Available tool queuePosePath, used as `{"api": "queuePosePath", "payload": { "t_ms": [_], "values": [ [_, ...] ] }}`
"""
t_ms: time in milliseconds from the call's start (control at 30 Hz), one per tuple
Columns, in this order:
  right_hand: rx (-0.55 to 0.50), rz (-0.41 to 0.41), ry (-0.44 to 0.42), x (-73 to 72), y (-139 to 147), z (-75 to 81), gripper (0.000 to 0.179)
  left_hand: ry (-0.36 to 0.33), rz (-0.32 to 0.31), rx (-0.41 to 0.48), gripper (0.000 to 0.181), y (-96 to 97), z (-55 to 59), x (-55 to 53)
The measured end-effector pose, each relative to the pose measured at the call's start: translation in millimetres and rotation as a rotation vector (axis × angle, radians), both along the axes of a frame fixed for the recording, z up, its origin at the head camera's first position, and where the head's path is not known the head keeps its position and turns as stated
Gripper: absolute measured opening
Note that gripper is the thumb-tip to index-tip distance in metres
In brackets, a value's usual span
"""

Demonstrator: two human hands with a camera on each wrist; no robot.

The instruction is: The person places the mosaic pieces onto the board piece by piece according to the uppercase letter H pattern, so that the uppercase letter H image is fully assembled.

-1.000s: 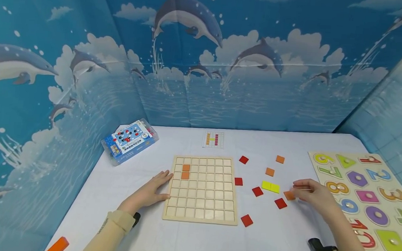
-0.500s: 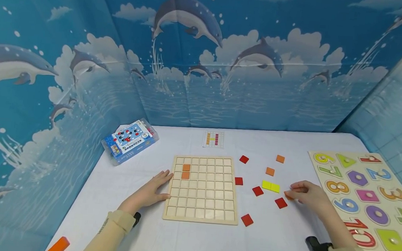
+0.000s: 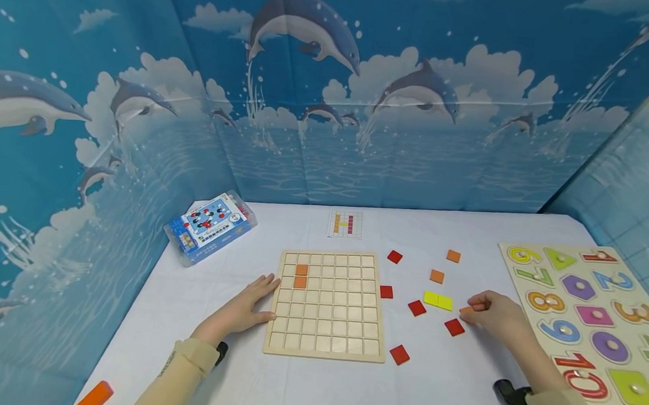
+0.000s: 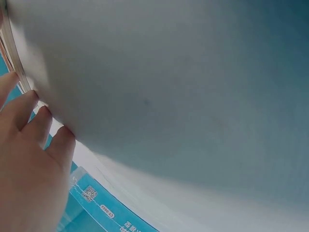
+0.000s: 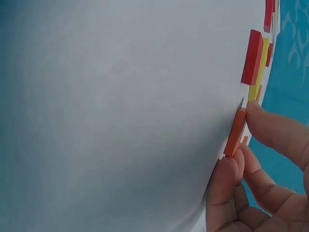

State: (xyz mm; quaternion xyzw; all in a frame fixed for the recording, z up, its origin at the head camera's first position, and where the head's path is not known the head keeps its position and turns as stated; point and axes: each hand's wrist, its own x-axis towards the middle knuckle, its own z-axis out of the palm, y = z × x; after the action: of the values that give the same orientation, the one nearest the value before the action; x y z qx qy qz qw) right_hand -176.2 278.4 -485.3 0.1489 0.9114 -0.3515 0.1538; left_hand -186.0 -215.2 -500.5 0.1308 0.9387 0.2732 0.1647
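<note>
My right hand (image 3: 498,316) pinches an orange square tile (image 5: 235,131) between thumb and fingers, close over the white cloth. Just left of it lie a red tile (image 3: 454,327) and a pair of yellow tiles (image 3: 438,300). My left hand (image 3: 245,307) lies with spread fingers at the left edge of a wooden grid board (image 3: 322,357); in the left wrist view its fingertips (image 4: 63,133) reach down beside the board's side. Two orange tiles (image 3: 300,276) sit one below the other in the board's upper left cells.
Several red tiles (image 3: 400,355) and two orange tiles (image 3: 437,277) are scattered right of the board. Behind it lies a small pattern card (image 3: 345,225). A blue boxed set (image 3: 210,227) stands back left, a number-and-shape puzzle board (image 3: 592,328) at right. An orange object (image 3: 93,396) lies front left.
My right hand has shifted slightly left and now lifts one edge of the orange tile, which is mostly covered by the fingers. The left hand has stayed in place.
</note>
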Motion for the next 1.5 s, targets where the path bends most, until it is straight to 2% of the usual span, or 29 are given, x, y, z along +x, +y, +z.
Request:
{"api": "queuePosePath", "payload": {
  "t_ms": [333,700,867,1067,1267,1500],
  "values": [
    [0.054,-0.026,-0.024,1.1,-2.4,2.4,0.048,-0.003,-0.001,0.002,0.075,-0.9,3.5,0.9],
    [-0.008,-0.014,-0.001,2.7,5.7,4.1,0.043,0.003,-0.005,0.015,0.075,-3.7,2.4,0.2],
    [-0.065,-0.013,0.027,2.6,-1.5,13.0,0.047,0.002,0.000,0.014,0.075,-4.6,2.6,0.4],
    [-0.155,0.036,0.054,-0.1,-28.7,23.4,0.049,-0.001,-0.001,0.011,0.075,-5.6,4.5,0.2],
    [-0.260,0.113,0.108,-1.6,-72.5,23.1,0.043,0.004,-0.008,0.019,0.074,-6.8,4.7,-0.6],
    [-0.407,0.154,0.105,-7.4,-125.5,18.8,0.029,-0.011,-0.011,0.034,0.074,-3.1,1.8,-1.1]
  ]
}}
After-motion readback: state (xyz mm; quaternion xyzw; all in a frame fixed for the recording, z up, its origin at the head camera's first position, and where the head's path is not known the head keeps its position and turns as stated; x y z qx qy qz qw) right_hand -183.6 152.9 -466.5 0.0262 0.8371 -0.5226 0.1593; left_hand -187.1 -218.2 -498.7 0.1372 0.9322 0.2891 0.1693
